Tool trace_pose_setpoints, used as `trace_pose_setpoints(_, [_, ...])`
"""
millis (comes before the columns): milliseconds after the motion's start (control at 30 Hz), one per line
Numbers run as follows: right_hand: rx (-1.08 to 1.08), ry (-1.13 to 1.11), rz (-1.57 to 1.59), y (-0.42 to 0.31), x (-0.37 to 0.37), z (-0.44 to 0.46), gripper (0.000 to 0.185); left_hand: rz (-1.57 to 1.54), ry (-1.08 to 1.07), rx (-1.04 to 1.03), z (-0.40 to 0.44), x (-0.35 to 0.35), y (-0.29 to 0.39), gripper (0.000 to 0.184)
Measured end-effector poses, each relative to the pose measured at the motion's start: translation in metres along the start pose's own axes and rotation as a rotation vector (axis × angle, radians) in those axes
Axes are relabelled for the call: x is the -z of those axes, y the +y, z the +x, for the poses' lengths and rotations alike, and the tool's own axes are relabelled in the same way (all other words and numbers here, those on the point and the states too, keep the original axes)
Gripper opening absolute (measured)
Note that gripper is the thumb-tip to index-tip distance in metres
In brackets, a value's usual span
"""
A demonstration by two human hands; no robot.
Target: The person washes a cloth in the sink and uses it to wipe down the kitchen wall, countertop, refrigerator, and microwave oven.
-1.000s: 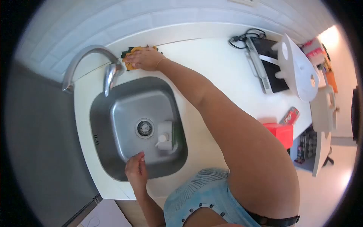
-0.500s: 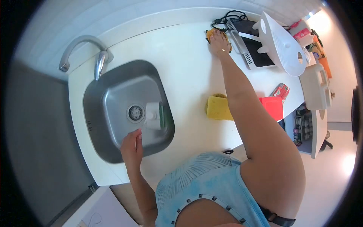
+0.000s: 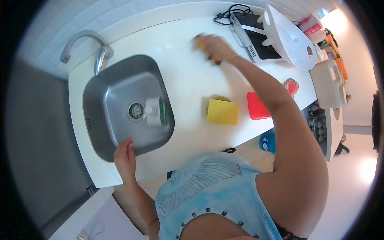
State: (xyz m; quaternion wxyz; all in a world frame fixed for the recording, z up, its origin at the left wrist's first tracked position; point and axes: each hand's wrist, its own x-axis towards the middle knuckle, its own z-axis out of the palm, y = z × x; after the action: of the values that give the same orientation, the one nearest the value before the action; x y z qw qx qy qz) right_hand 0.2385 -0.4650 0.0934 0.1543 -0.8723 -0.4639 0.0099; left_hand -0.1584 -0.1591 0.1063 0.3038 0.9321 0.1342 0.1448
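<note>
On the tabletop [image 3: 185, 76], between sink [image 3: 120, 94] and cooktop-like appliance [image 3: 260, 42], the right hand [image 3: 217, 48] grips an orange-and-dark cloth [image 3: 200, 43] (motion-blurred); likely light, soft, best held bunched mid-fabric. Left hand [image 3: 125, 157], at sink's near rim: loosely bent, no object visible.

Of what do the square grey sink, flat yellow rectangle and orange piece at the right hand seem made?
Square grey sink: probably stainless steel, satin, from its metallic sheen.
Flat yellow rectangle: perhaps sponge cloth, matte, without gloss.
Orange piece at the right hand: possibly fabric, from its uneven outline; blur hides its finish.
</note>
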Motion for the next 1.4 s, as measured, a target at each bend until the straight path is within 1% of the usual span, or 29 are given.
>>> trace_pose_setpoints(33, [-0.600, 0.001, 0.076, -0.020, 0.037, -0.008, 0.024, 0.042, 0.016, 0.020, -0.007, 0.003, -0.001, 0.014])
trace_pose_setpoints(100, [-0.687, 0.186, 0.043, 0.078, -0.017, -0.033, 0.027, 0.027, 0.035, 0.055, -0.015, 0.010, 0.002, 0.014])
trace_pose_setpoints(133, [-0.670, 0.178, 0.051, 0.078, -0.043, -0.031, 0.027, -0.002, 0.065, 0.068, -0.015, 0.009, 0.003, 0.014])
trace_pose_setpoints(200, [-0.135, 0.670, -0.305, 0.059, -0.080, -0.022, 0.032, -0.045, 0.088, 0.124, -0.017, 0.008, 0.005, 0.014])
trace_pose_setpoints(233, [-0.360, 0.209, 0.232, 0.011, -0.062, -0.018, 0.023, -0.096, 0.095, 0.167, -0.021, 0.008, 0.006, 0.013])
trace_pose_setpoints(267, [-0.173, -0.180, -0.064, -0.013, -0.064, -0.015, 0.020, -0.090, 0.102, 0.178, -0.022, 0.007, 0.008, 0.013])
trace_pose_setpoints(300, [0.079, -0.065, 0.314, -0.048, -0.068, -0.022, 0.017, -0.015, 0.071, 0.107, -0.020, 0.008, 0.008, 0.013])
trace_pose_setpoints(333, [0.129, -0.289, 0.494, -0.087, -0.059, -0.024, 0.014, 0.060, 0.045, 0.037, -0.017, 0.008, 0.010, 0.013])
trace_pose_setpoints(367, [0.508, -0.102, 0.362, -0.102, -0.081, -0.031, 0.011, 0.068, 0.065, 0.049, -0.015, 0.009, 0.013, 0.013])
trace_pose_setpoints(433, [0.659, -0.387, 0.229, -0.111, -0.042, -0.031, 0.038, 0.031, 0.074, -0.014, -0.016, 0.014, 0.021, 0.013])
trace_pose_setpoints(500, [0.548, -0.119, 0.508, -0.023, -0.068, 0.017, 0.038, 0.060, 0.103, -0.006, -0.022, 0.023, 0.019, 0.013])
trace_pose_setpoints(533, [0.106, -0.361, -0.114, -0.012, -0.051, 0.037, 0.040, 0.057, 0.079, -0.034, -0.024, 0.027, 0.018, 0.013])
trace_pose_setpoints(567, [-0.100, -0.295, -0.208, 0.003, -0.042, 0.045, 0.044, 0.074, 0.092, -0.035, -0.026, 0.030, 0.012, 0.013])
trace_pose_setpoints(633, [-0.201, -0.047, -0.488, 0.029, -0.058, 0.070, 0.046, 0.042, 0.033, -0.002, -0.034, 0.035, -0.006, 0.013])
trace_pose_setpoints(733, [-0.333, -0.054, -0.452, 0.005, -0.075, 0.127, 0.046, -0.009, 0.043, 0.010, -0.036, 0.043, -0.024, 0.013])
trace_pose_setpoints(767, [-0.372, 0.036, -0.299, -0.011, -0.090, 0.149, 0.046, -0.042, 0.010, 0.032, -0.036, 0.045, -0.032, 0.012])
trace_pose_setpoints(800, [-0.294, 0.043, -0.395, -0.027, -0.104, 0.173, 0.045, -0.076, 0.019, -0.008, -0.034, 0.046, -0.042, 0.012])
trace_pose_setpoints(867, [-0.199, 0.015, -0.150, -0.092, -0.109, 0.213, 0.043, -0.102, -0.042, -0.060, -0.023, 0.052, -0.055, 0.013])
trace_pose_setpoints(900, [-0.165, 0.002, -0.140, -0.122, -0.113, 0.231, 0.044, -0.120, -0.097, -0.104, -0.019, 0.054, -0.060, 0.013])
trace_pose_setpoints(933, [-0.119, 0.033, -0.142, -0.136, -0.129, 0.252, 0.044, -0.129, -0.091, -0.110, -0.012, 0.055, -0.066, 0.013])
trace_pose_setpoints(967, [-0.052, 0.059, -0.289, -0.160, -0.134, 0.266, 0.043, -0.138, -0.141, -0.165, -0.007, 0.057, -0.072, 0.014])
trace_pose_setpoints(1033, [-0.350, 0.097, -0.066, -0.193, -0.123, 0.270, 0.037, -0.146, -0.197, -0.205, -0.001, 0.065, -0.079, 0.014])
trace_pose_setpoints(1067, [-0.355, 0.089, -0.063, -0.197, -0.135, 0.262, 0.037, -0.163, -0.237, -0.199, 0.002, 0.071, -0.080, 0.015])
trace_pose_setpoints(1133, [-0.166, 0.397, -0.085, -0.183, -0.148, 0.246, 0.032, -0.195, -0.260, -0.211, 0.009, 0.078, -0.093, 0.015])
trace_pose_setpoints(1167, [-0.167, 0.392, -0.103, -0.188, -0.145, 0.234, 0.032, -0.207, -0.249, -0.238, 0.009, 0.078, -0.101, 0.016])
trace_pose_setpoints(1233, [0.013, 0.453, -0.158, -0.206, -0.144, 0.200, 0.028, -0.230, -0.249, -0.278, 0.007, 0.085, -0.112, 0.016])
trace_pose_setpoints(1267, [0.002, 0.456, -0.172, -0.218, -0.137, 0.195, 0.028, -0.245, -0.261, -0.288, 0.009, 0.092, -0.115, 0.016])
trace_pose_setpoints(1333, [-0.269, 0.337, 0.189, -0.244, -0.111, 0.198, 0.030, -0.275, -0.261, -0.306, 0.015, 0.099, -0.119, 0.017])
trace_pose_setpoints(1400, [-0.261, 0.419, 0.076, -0.219, -0.124, 0.225, 0.031, -0.260, -0.266, -0.349, 0.018, 0.105, -0.126, 0.017])
